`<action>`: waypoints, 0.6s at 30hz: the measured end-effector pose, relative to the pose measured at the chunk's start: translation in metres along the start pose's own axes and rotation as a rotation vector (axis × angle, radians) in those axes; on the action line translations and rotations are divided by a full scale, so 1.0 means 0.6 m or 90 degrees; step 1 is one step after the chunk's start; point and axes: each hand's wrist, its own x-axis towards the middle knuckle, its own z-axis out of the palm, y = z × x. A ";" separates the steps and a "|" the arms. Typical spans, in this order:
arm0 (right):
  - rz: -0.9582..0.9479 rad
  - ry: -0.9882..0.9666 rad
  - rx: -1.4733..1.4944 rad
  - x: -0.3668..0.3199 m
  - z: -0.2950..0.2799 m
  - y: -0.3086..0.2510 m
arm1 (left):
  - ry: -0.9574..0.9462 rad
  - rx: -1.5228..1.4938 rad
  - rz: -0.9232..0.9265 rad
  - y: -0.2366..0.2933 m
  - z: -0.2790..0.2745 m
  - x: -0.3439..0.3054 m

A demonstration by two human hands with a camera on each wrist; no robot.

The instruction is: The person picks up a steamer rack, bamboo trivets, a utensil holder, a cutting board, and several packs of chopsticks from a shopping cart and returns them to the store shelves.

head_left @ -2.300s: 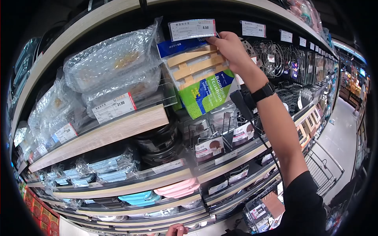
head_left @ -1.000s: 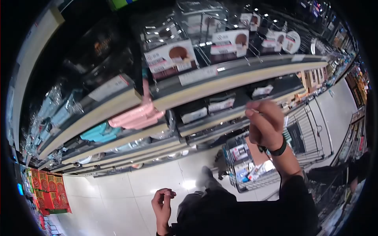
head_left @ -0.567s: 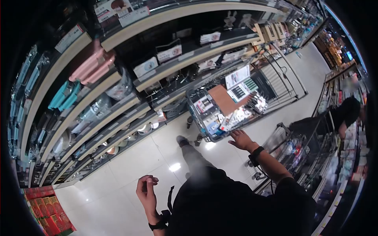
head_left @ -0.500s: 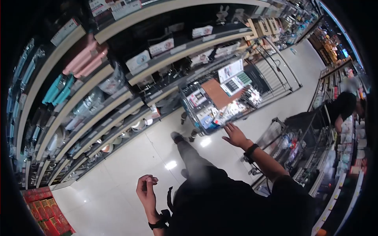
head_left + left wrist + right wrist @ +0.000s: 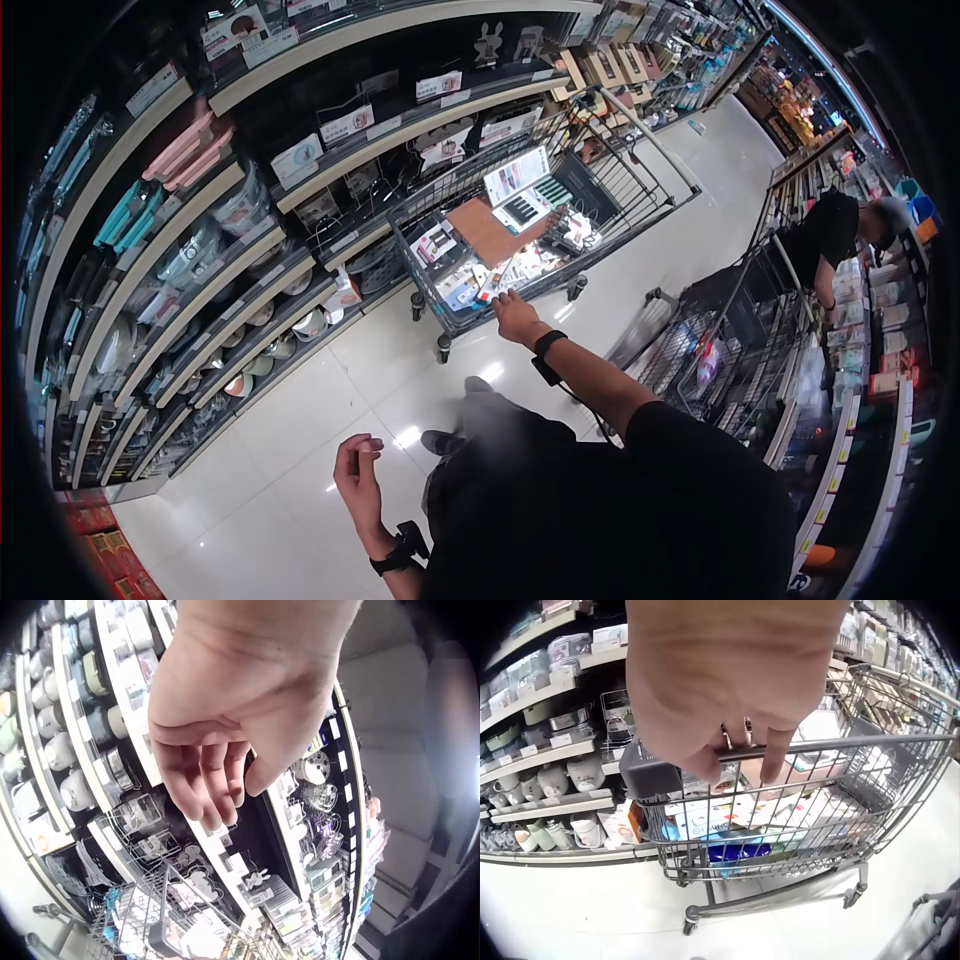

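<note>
My right hand is at the near rim of a wire shopping cart in the head view. In the right wrist view its thumb and fingers bend down over the dark rim bar, close by the grey corner piece. Inside the cart lie a brown board, a box with dark green strips, and several packets. A blue packet shows through the wires. My left hand hangs over the floor, fingers loosely bent and holding nothing; the left wrist view shows its palm.
Stocked shelves line the left, with pots and mugs low down. A second cart and a bending person are at the right. Red boxes stand at lower left. Pale floor tiles run between.
My right hand has left the hanging bamboo cushion packet on the shelf and come down to the cart's rim. The view has swung down and right; my left hand stays low and loose.
</note>
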 end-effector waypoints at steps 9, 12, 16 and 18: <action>-0.094 -0.024 0.510 0.090 -0.088 0.182 | 0.015 0.072 -0.070 -0.031 0.102 0.042; -0.038 0.074 0.422 0.135 -0.087 0.361 | 0.020 0.078 -0.075 -0.022 0.191 0.085; 0.269 0.163 0.323 0.172 -0.042 0.584 | 0.059 0.073 -0.059 0.008 0.358 0.153; 0.308 0.172 0.275 0.189 -0.014 0.664 | 0.040 0.068 -0.049 0.026 0.441 0.174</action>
